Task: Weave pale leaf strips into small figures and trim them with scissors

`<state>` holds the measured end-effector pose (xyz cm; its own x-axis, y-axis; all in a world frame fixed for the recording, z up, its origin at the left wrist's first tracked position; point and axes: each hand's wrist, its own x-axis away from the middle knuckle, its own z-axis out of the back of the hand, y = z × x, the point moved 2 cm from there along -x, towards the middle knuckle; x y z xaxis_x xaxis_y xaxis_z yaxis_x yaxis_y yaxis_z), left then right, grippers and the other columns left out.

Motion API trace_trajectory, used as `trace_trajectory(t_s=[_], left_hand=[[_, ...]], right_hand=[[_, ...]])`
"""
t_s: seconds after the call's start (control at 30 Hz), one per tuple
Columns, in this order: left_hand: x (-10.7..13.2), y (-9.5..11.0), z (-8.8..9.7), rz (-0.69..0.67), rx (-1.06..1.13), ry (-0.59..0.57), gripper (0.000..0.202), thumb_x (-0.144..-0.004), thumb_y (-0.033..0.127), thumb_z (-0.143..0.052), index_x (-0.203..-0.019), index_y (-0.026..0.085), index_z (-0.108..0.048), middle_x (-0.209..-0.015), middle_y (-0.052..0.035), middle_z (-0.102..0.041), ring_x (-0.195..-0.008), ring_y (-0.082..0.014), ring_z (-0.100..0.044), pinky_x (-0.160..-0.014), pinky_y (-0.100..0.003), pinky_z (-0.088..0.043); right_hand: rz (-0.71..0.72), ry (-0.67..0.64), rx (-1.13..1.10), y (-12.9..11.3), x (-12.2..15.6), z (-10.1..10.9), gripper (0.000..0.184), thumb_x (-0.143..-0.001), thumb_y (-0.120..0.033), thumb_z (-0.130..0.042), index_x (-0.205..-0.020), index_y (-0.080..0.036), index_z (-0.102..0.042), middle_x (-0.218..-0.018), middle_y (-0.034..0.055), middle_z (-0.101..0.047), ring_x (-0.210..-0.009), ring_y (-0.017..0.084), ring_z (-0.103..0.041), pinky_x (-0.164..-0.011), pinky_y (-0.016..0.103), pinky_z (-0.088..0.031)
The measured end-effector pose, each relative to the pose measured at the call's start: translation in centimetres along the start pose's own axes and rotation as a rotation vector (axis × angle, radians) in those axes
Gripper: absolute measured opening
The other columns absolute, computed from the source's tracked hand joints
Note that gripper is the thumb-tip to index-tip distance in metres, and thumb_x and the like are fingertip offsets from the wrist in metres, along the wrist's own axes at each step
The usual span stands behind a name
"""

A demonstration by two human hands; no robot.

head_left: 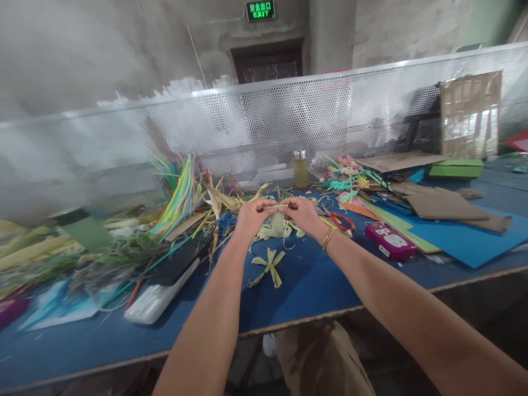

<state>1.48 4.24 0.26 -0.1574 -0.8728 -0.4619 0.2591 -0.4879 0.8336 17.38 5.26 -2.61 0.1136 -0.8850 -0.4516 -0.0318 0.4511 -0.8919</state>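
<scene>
My left hand and my right hand meet above the blue table, fingertips pinched close together. Between them they grip a pale green corn husk strip, part of which hangs below the fingers. A gold bracelet circles my right wrist. On the table nearer to me lies a star-shaped piece of tied husk strips. Loose husk scraps are scattered just behind and under my hands. Red-handled scissors rest right of my right hand.
Dried husks and a bundle of coloured pipe cleaners crowd the left, near a white device. A purple box, blue sheet and cardboard lie right. A yellowish bottle stands before the perforated metal screen.
</scene>
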Motion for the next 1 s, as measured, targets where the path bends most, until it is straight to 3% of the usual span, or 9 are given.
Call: trace_trajectory(t_s=[0.3,0.53,0.8,1.0], left_hand=[[0.09,0.47,0.09,0.006,-0.029,0.012,0.015,-0.068,0.028,-0.074,-0.079,0.019,-0.076,-0.07,-0.0025,-0.069,-0.063,-0.0161,-0.057,-0.063,-0.028,-0.042],[-0.09,0.02,0.0,-0.038,-0.048,0.012,0.01,-0.069,0.028,-0.071,-0.074,0.02,-0.07,-0.069,-0.0015,-0.067,-0.066,-0.0161,-0.058,-0.064,-0.027,-0.043],[0.07,0.12,-0.08,-0.044,-0.064,-0.023,0.007,-0.071,0.024,-0.069,-0.075,0.019,-0.067,-0.068,0.0002,-0.064,-0.061,-0.0131,-0.053,-0.062,-0.025,-0.04],[0.18,0.33,0.01,-0.004,-0.019,-0.036,0.009,-0.071,0.026,-0.07,-0.077,0.019,-0.067,-0.068,0.0004,-0.063,-0.06,-0.0123,-0.053,-0.061,-0.025,-0.041]], right_hand=[[-0.002,0.012,0.07,0.42,-0.18,0.12,0.025,-0.072,-0.042,-0.07,-0.075,-0.018,-0.065,-0.06,-0.0005,-0.061,-0.054,0.011,-0.054,-0.054,0.025,-0.045],[0.007,0.034,0.093,0.52,-0.1,0.04,0.023,-0.074,-0.04,-0.068,-0.068,-0.019,-0.062,-0.058,-0.0006,-0.059,-0.052,0.011,-0.053,-0.054,0.026,-0.044],[-0.012,0.004,-0.017,0.25,0.14,-0.24,0.024,-0.069,-0.038,-0.072,-0.081,-0.018,-0.067,-0.062,-0.002,-0.06,-0.054,0.01,-0.052,-0.056,0.025,-0.046],[-0.01,-0.002,-0.113,-0.22,0.27,-0.24,0.018,-0.068,-0.032,-0.072,-0.08,-0.019,-0.069,-0.059,-0.0029,-0.057,-0.052,0.009,-0.047,-0.052,0.024,-0.042]])
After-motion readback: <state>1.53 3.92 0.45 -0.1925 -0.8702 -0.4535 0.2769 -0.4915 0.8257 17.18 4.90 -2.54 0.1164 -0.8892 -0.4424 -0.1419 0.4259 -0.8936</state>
